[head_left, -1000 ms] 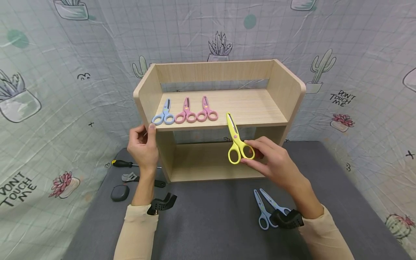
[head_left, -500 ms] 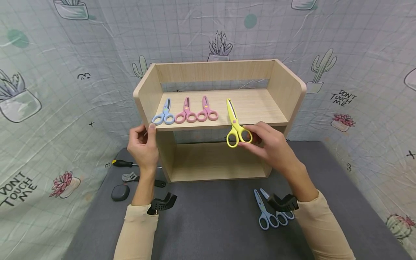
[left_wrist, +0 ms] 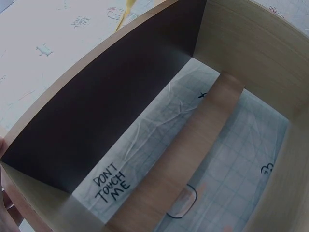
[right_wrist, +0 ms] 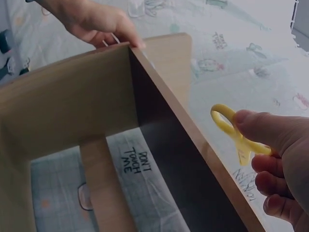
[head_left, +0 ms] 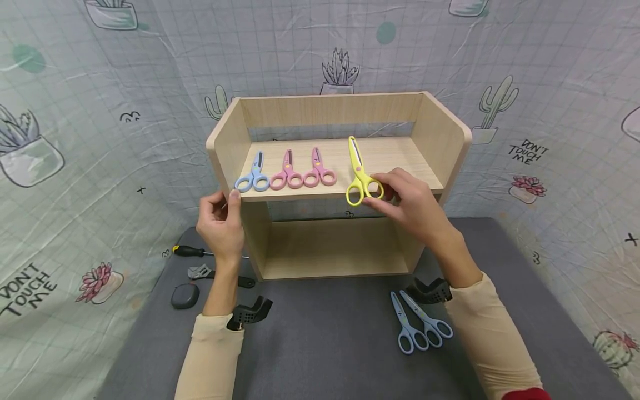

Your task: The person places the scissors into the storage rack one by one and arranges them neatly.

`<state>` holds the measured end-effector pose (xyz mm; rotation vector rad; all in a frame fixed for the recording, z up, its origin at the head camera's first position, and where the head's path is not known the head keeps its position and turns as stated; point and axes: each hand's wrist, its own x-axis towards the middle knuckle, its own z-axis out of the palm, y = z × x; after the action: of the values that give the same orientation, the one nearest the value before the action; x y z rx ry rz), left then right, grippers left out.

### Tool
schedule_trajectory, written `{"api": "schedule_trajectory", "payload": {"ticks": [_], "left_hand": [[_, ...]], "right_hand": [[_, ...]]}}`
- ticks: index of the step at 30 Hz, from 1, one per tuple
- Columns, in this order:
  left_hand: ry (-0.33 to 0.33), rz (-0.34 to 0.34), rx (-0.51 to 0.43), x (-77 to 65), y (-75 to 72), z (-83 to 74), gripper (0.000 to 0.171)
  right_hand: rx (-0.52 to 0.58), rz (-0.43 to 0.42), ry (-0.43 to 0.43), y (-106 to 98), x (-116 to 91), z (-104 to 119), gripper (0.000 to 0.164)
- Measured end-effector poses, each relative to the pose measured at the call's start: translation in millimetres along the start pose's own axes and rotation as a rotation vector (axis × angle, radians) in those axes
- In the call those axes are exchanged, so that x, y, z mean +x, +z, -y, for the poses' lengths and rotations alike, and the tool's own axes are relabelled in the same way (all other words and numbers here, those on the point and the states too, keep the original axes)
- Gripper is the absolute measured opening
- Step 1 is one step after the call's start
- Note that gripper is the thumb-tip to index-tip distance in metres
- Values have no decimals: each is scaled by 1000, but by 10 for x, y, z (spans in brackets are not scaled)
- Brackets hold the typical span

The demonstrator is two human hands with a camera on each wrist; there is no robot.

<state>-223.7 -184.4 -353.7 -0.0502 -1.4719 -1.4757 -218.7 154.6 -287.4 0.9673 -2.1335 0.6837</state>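
Observation:
My right hand pinches a handle loop of the yellow scissors between thumb and fingers, blades pointing up and away. In the head view these scissors overlap the upper shelf's front edge; in the right wrist view the yellow scissors appear just off that edge. On the wooden shelf unit, blue scissors and two pink scissors lie in a row along the upper board's left half. My left hand grips the unit's left side at the upper board's front corner, thumb on the edge.
Two pairs of blue-grey scissors lie on the dark table near my right forearm. Left of the unit lie a screwdriver, an adjustable wrench and a dark rounded object. Patterned cloth hangs behind.
My right hand has risen and moved forward with the yellow scissors, from below the upper board's front edge to over it. The left hand has stayed in place.

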Motion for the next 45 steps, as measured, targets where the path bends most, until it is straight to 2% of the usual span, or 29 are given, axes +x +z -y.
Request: {"api": "schedule_trajectory", "payload": {"ticks": [6,16,27,35,45], "left_hand": [[0,-5,4,6,1,14,32],[-11,-7,-2,3,-3,28,32],[10,-11,-18,-1,-12,54,28],[0,-5,-6,-4,-9,18,31],[10,-13,-24,6,-1,28,27]], "right_hand": [[-10,13,22,18,135,-76,35],[-22,49,64,110,301,-194,35],[-35,152,190,186,419,-232,41],[-29,205,246,173,458,-224,39],[-23,300,329,162,505,-233,39]]}}
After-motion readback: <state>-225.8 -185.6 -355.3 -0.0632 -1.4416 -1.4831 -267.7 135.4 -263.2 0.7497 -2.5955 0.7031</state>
